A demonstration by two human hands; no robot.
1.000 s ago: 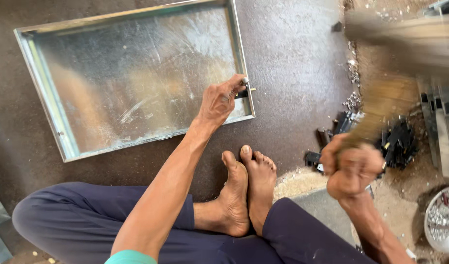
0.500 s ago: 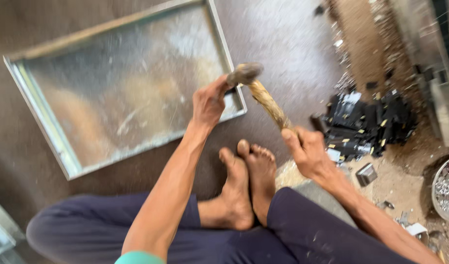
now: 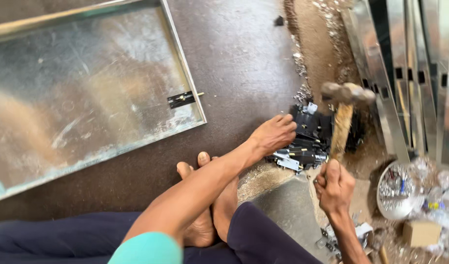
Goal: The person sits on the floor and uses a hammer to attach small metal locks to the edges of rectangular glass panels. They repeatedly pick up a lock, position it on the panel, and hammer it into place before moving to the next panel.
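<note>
Left hand [image 3: 273, 134] reaches black latches [image 3: 310, 142]; right hand [image 3: 334, 186] grips hammer [image 3: 343, 117]

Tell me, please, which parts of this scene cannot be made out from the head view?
- Hammer: head and wooden handle smeared by motion blur.
- Left hand: its fingertips cover part of the pile of black latches; whether it grips one is unclear.
- Metal tray: cut off by the left and top edges.
- Bowl: its small shiny contents are too small and blurred to identify.
</note>
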